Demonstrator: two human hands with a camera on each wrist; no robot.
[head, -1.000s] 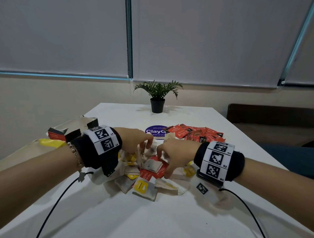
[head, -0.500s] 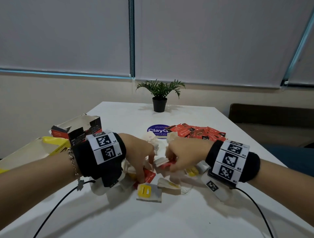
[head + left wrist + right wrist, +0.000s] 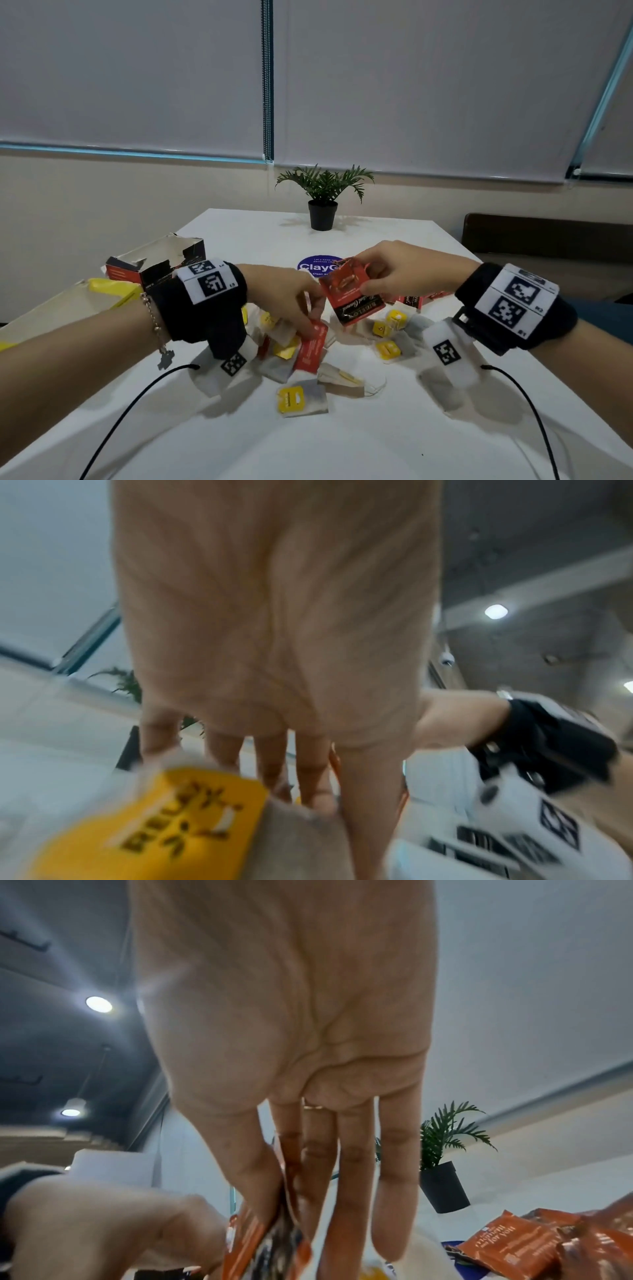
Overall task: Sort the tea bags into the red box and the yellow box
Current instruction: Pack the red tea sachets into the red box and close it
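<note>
Right hand (image 3: 397, 270) raised over the pile, thumb and fingers pinching a red sachet (image 3: 352, 291) — it hangs tilted below the fingers. Left hand (image 3: 291, 298) just beside it, lower, fingertips pinching another red packet (image 3: 311, 346) at the heap's top. Under both hands: yellow-tagged tea bags (image 3: 301, 399) scattered on the white table (image 3: 342, 445). Beyond the right hand, more red sachets (image 3: 514, 1242). Behind the left wrist, the opened red box (image 3: 161, 263); outboard of it, the yellow box (image 3: 113, 294).
</note>
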